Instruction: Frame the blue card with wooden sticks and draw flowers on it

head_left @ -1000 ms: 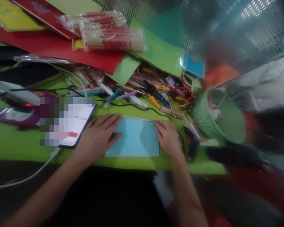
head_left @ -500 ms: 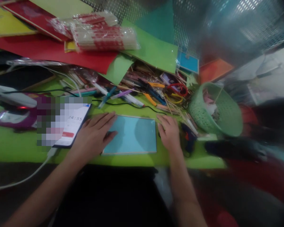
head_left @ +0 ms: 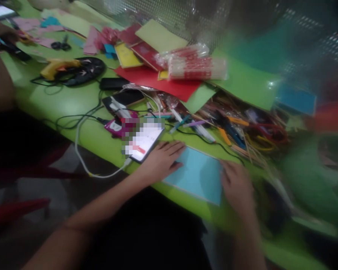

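A light blue sheet of card (head_left: pixel 198 173) lies flat near the front edge of the green table (head_left: pixel 73 101). My left hand (head_left: pixel 160 161) rests palm down on the sheet's left end, fingers stretched out and apart. My right hand (head_left: pixel 238 185) lies at the sheet's right edge, fingers slightly curled and smeared by motion. Neither hand visibly grips anything. A phone with a lit screen (head_left: pixel 143 141) lies just left of my left hand, with a white cable plugged in.
Pens, sticks and scissors (head_left: pixel 231 127) are heaped behind the sheet. Red (head_left: pixel 157 80) and green paper (head_left: pixel 248 88) and a wrapped packet (head_left: pixel 194 63) lie further back. A yellow glue gun (head_left: pixel 58 66) sits far left. Another person's arm (head_left: pixel 0 75) is at the left edge.
The camera has swung left and tilted, so more of the table's left side shows. Both hands stay on the blue sheet in about the same pose.
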Demonstrator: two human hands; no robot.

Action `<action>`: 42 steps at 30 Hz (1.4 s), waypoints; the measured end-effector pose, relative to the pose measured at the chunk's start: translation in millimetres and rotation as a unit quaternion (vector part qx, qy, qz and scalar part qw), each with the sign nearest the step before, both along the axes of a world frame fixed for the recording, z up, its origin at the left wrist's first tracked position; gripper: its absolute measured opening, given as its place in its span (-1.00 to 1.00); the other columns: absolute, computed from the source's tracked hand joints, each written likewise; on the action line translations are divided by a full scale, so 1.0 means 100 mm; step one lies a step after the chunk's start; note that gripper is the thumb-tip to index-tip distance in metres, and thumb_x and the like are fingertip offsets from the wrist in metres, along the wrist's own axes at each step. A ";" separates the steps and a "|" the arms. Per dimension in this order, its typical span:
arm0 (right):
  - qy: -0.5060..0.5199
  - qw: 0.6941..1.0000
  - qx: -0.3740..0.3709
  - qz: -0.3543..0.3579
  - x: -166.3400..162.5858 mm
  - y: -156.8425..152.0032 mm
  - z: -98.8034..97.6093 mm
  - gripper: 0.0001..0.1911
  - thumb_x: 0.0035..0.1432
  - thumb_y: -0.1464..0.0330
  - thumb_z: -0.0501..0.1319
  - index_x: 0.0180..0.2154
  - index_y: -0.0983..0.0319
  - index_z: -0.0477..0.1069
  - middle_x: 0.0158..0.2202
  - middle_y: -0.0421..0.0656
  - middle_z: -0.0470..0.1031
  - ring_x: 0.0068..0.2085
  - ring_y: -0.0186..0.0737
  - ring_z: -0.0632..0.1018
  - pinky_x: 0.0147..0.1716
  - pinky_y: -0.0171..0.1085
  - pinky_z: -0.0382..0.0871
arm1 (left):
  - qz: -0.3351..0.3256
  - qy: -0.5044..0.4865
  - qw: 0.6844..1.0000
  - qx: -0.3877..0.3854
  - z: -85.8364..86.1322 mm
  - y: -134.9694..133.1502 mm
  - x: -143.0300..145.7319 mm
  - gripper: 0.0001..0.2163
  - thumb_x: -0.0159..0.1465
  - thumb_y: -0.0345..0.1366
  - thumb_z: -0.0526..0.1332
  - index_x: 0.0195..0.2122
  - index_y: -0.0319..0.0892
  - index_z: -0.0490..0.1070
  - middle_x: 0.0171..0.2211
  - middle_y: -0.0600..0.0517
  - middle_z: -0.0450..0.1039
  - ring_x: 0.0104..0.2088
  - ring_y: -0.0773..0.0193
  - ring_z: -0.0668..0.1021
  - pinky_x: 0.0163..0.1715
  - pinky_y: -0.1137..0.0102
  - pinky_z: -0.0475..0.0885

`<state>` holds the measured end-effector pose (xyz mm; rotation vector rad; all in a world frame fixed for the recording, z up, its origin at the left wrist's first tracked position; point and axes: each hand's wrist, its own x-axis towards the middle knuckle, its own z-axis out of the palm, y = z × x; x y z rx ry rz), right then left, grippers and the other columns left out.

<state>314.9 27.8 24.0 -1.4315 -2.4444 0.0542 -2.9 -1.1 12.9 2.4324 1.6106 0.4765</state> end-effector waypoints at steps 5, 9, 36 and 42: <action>-0.026 1.000 -0.007 -0.015 -0.01 -0.03 0.01 -0.56 0.46 0.27 0.07 0.26 0.19 0.46 0.09 0.07 0.58 0.07 0.14 0.50 0.07 0.15 0.41 | 0.000 -0.004 1.000 -0.010 0.01 0.01 0.01 -0.50 0.54 -0.10 0.09 0.43 -0.15 0.22 0.45 -0.10 0.24 0.42 0.07 0.36 0.39 0.07 0.21; -0.041 0.999 -0.010 -0.020 -0.01 -0.04 0.01 -0.55 0.45 0.27 0.06 0.26 0.18 0.46 0.08 0.05 0.58 0.06 0.13 0.51 0.06 0.12 0.40 | 0.002 -0.005 1.000 -0.015 0.02 0.02 0.01 -0.50 0.53 -0.12 0.11 0.44 -0.15 0.21 0.45 -0.10 0.24 0.42 0.05 0.36 0.38 0.06 0.22; 0.068 0.990 0.033 -0.122 -0.02 -0.05 0.20 -0.61 0.46 0.33 0.05 0.14 0.23 0.56 0.06 0.03 0.60 0.06 0.02 0.53 0.10 -0.04 0.37 | -0.013 -0.041 0.998 0.045 -0.08 0.04 -0.11 -0.48 0.52 -0.09 0.03 0.43 -0.20 0.25 0.39 -0.19 0.34 0.37 -0.18 0.41 0.31 -0.08 0.34; 0.036 0.996 -0.037 -0.078 -0.12 -0.06 0.21 -0.60 0.46 0.33 0.07 0.19 0.19 0.53 0.07 -0.01 0.60 0.09 0.04 0.51 0.10 -0.01 0.36 | -0.010 -0.033 0.999 0.037 -0.06 0.04 -0.09 -0.49 0.52 -0.10 0.03 0.42 -0.17 0.27 0.38 -0.17 0.36 0.36 -0.16 0.42 0.29 -0.08 0.35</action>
